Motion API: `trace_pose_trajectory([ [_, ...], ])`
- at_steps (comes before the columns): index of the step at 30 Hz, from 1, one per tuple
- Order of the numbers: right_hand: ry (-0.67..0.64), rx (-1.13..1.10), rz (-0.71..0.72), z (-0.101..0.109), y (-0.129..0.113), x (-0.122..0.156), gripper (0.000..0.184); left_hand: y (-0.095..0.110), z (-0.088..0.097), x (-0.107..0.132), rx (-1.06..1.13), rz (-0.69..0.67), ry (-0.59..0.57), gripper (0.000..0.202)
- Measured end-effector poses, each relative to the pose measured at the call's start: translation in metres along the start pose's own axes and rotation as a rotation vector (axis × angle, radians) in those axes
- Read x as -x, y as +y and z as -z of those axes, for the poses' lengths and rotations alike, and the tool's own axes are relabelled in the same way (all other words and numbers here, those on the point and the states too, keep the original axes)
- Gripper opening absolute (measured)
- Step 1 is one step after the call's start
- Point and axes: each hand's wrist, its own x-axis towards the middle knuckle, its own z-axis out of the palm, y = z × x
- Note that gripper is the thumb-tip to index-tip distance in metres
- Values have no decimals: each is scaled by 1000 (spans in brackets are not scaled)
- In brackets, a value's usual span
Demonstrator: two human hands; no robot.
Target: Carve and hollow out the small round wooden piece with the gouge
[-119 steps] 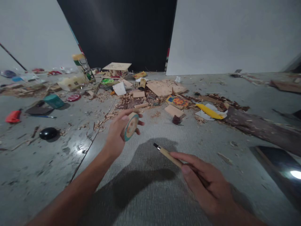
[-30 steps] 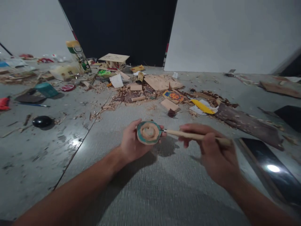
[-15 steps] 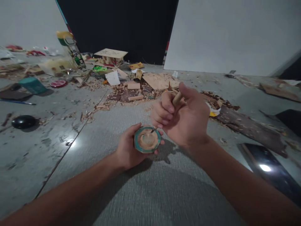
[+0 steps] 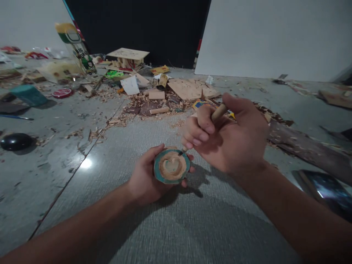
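My left hand (image 4: 144, 179) is closed around a small round wooden bowl (image 4: 171, 169) with a teal rim and a hollowed tan inside, its opening facing me. My right hand (image 4: 228, 137) is fisted around a wooden-handled carving tool (image 4: 218, 112), held steeply. The tool's tip touches the upper right inside edge of the bowl. Both hands hover just above the grey floor mat (image 4: 176, 227).
Wood shavings, small wooden blocks (image 4: 156, 94) and flat boards (image 4: 189, 88) litter the floor ahead. A black round object (image 4: 15, 141) and a teal container (image 4: 29, 95) lie at the left. A dark plank (image 4: 305, 146) and a shiny black slab (image 4: 327, 192) lie at the right.
My right hand turned the tool from lying sideways to a steep fisted grip over the bowl. The bowl's opening rotated to face me, and the tip now sits inside its rim.
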Motion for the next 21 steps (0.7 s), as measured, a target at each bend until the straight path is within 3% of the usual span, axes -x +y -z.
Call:
trace_pose_trajectory([
  [8,25,-39,-60,-2,9,-1,70,1,-7,2,54,22,81,38],
  [14,253,-210,-26,-10,17,2,65,-2,-12,0,58,-8,181,32],
  [21,417,-340,-52,-6,19,0,51,0,-10,1,73,-34,108,31],
])
